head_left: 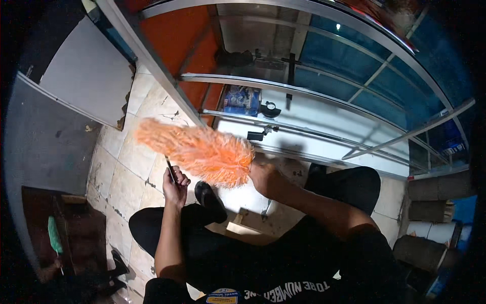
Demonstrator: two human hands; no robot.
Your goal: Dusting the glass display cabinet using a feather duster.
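A fluffy orange duster [197,152] stretches across the middle of the head view, in front of a glass display case. My right hand [266,181] is closed at the duster's right end, its fingers partly hidden by the fibres. Below the duster's left part, my left hand [176,186] is closed around a thin dark rod [170,168]. The rod's upper end disappears at the duster's underside; I cannot tell whether the two are joined.
The metal-framed glass case [304,86] holds a blue package [242,100] and small black parts [270,110]. A white panel [88,71] stands at the left. A green duster [54,235] shows near another person's hand [49,271] at lower left. Dark rolls [420,252] are stacked at right.
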